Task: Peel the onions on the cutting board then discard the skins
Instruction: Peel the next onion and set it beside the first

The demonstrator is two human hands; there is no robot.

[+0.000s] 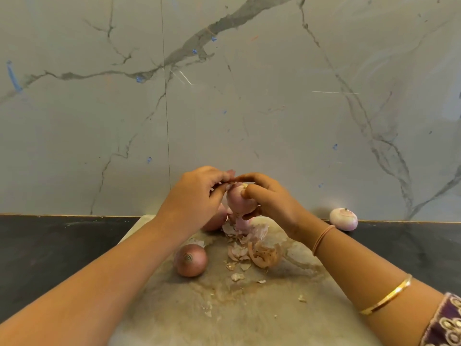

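At mid-frame, above the pale stained cutting board (224,308), the right hand (274,203) grasps a half-peeled pink onion (239,199) while the left hand (194,196) pinches papery skin (232,181) at its top. Loose brown skins (259,253) and a whole unpeeled brown-pink onion (190,260) lie lower centre on the board; a peeled pale onion (343,219) sits mid-right on the black counter (50,245).

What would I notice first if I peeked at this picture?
First, the left hand and right hand meeting in the middle, both gripping a partly peeled pink onion above the cutting board. Right under them lies a heap of papery skins, with an unpeeled brown onion beside it on the left. Off to the right, one peeled onion sits alone on the dark counter.
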